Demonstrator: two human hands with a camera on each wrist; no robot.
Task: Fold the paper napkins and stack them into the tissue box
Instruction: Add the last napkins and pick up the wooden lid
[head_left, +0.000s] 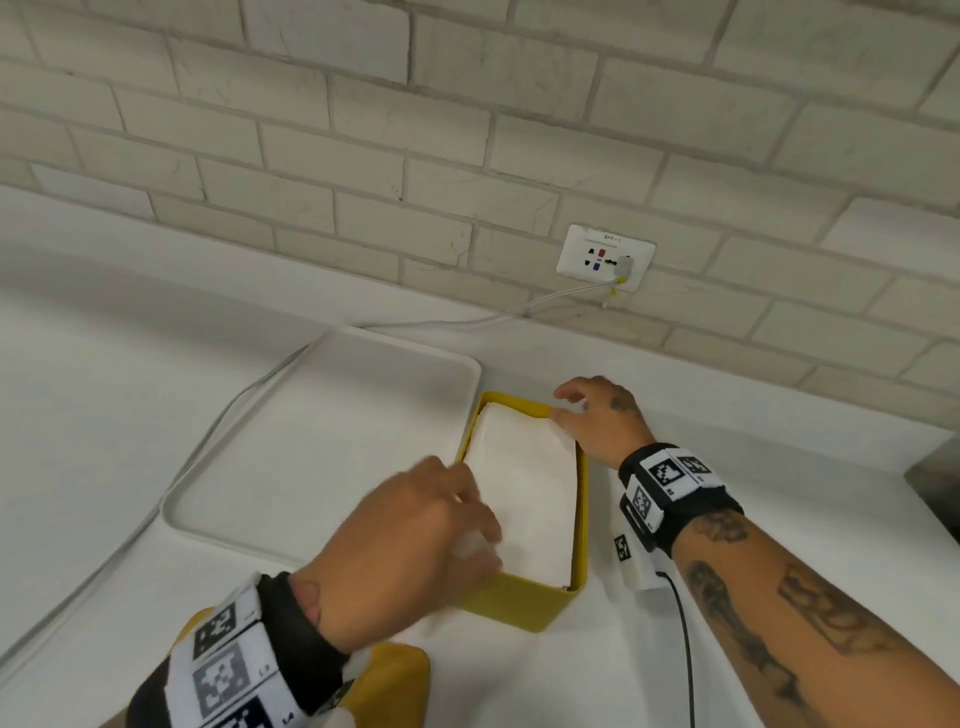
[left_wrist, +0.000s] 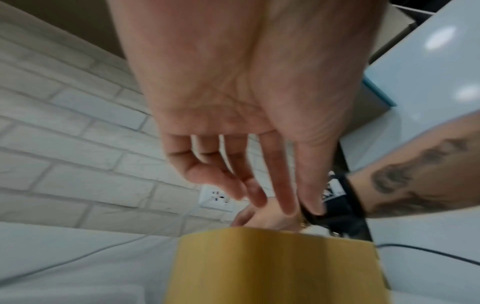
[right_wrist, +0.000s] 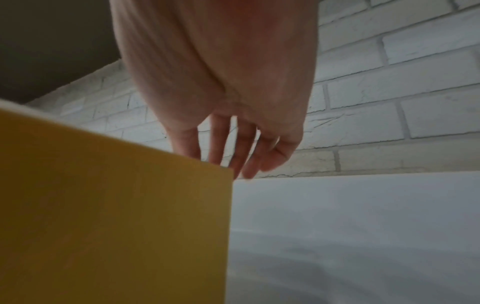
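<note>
A yellow tissue box (head_left: 519, 597) stands on the white counter, filled with a stack of folded white napkins (head_left: 524, 488). My left hand (head_left: 467, 525) hovers over the box's near left corner, fingers blurred and loosely spread above the stack's edge. In the left wrist view the left hand (left_wrist: 259, 197) is relaxed and holds nothing above the box (left_wrist: 272, 267). My right hand (head_left: 563, 405) is at the far right corner, fingertips at the rim and the napkins' top edge. In the right wrist view the right hand (right_wrist: 233, 164) hangs straight-fingered behind the box wall (right_wrist: 116, 205).
A white tray (head_left: 322, 441) lies just left of the box. A wall outlet (head_left: 605, 257) feeds a grey cable (head_left: 218, 415) running round the tray. A yellow piece (head_left: 395, 675) lies under my left wrist. A dark object (head_left: 935, 483) sits at the right edge.
</note>
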